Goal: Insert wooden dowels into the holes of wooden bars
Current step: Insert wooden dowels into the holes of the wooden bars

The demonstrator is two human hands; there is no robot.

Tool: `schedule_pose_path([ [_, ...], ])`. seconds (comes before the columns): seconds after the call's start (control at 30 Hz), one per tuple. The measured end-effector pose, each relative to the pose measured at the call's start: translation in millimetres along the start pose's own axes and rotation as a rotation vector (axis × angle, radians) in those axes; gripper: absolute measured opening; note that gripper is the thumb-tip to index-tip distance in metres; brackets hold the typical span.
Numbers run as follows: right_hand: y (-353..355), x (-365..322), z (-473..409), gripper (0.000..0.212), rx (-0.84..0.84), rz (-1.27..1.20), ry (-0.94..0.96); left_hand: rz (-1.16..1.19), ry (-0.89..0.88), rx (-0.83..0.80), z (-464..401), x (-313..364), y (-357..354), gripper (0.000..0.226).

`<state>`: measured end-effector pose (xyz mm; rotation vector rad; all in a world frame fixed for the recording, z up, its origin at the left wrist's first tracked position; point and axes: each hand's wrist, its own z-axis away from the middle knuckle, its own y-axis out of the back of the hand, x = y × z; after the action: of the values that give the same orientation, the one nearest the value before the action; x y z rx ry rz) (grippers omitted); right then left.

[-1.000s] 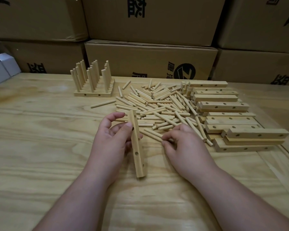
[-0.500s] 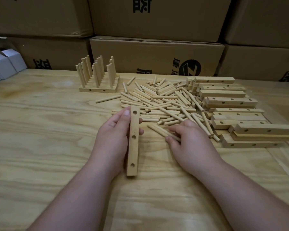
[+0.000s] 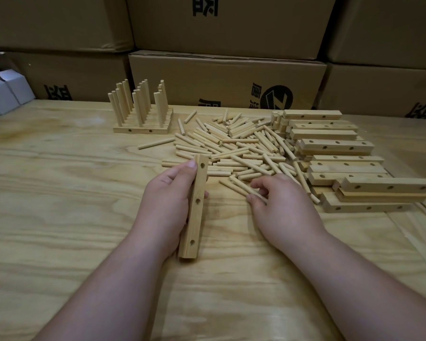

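My left hand (image 3: 166, 200) grips a wooden bar (image 3: 194, 212) that lies lengthwise toward me on the table, three holes showing on its upper face. My right hand (image 3: 278, 205) rests at the near edge of a pile of loose wooden dowels (image 3: 236, 148), fingertips pinching a dowel (image 3: 241, 187) that lies on the table. Empty bars (image 3: 335, 146) with holes are stacked to the right of the pile. At the back left stand finished bars with upright dowels (image 3: 140, 112).
The work surface is a pale plywood table (image 3: 59, 217). Brown cardboard boxes (image 3: 226, 80) form a wall along its far edge. Two small white boxes (image 3: 5, 91) sit at the far left. One stray dowel (image 3: 155, 143) lies left of the pile.
My left hand has rolled the bar so its three holes face up and drawn it slightly left. My right hand has closed its fingers on a dowel at the pile's near edge.
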<state>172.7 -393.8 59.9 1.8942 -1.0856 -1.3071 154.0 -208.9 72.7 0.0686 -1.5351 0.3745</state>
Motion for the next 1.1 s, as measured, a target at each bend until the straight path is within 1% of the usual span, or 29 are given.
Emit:
schedule_pose_path([
  [0.07, -0.2, 1.3, -0.5, 0.021, 0.031, -0.028, -0.001, -0.004, -0.002, 0.000, 0.2, -0.2, 0.2, 0.029],
  [0.13, 1.1, 1.3, -1.0, 0.015, 0.107, -0.108, 0.012, 0.005, -0.003, -0.004, 0.2, -0.7, 0.0, 0.028],
  [0.2, 2.8, -1.3, -0.3, 0.012, 0.173, -0.182, 0.059, 0.008, -0.010, -0.011, -0.3, -1.5, -0.4, 0.026],
  [0.27, 3.8, -5.0, 1.7, 0.011, 0.192, -0.219, 0.112, 0.008, -0.015, -0.015, -1.3, -2.5, -0.6, 0.023],
  [0.37, 3.6, -8.6, 4.3, 0.009, 0.184, -0.253, 0.169, 0.006, -0.020, -0.023, -2.3, -3.8, -0.2, 0.018],
  [0.53, 4.1, -9.9, 4.4, 0.008, 0.139, -0.265, 0.203, 0.001, -0.026, -0.040, -2.8, -4.7, -0.1, 0.011],
  [0.7, 4.5, -9.9, 5.7, 0.006, 0.086, -0.265, 0.233, -0.004, -0.046, -0.043, -2.1, -3.6, 0.0, 0.012],
  [0.9, 3.7, -8.7, 5.3, 0.015, 0.100, -0.300, 0.268, -0.003, -0.077, -0.078, -0.6, -2.6, -0.8, 0.013],
  [1.1, 4.4, -9.0, 5.8, 0.016, 0.125, -0.368, 0.298, -0.008, -0.056, -0.082, -0.5, -2.1, -0.2, 0.007],
])
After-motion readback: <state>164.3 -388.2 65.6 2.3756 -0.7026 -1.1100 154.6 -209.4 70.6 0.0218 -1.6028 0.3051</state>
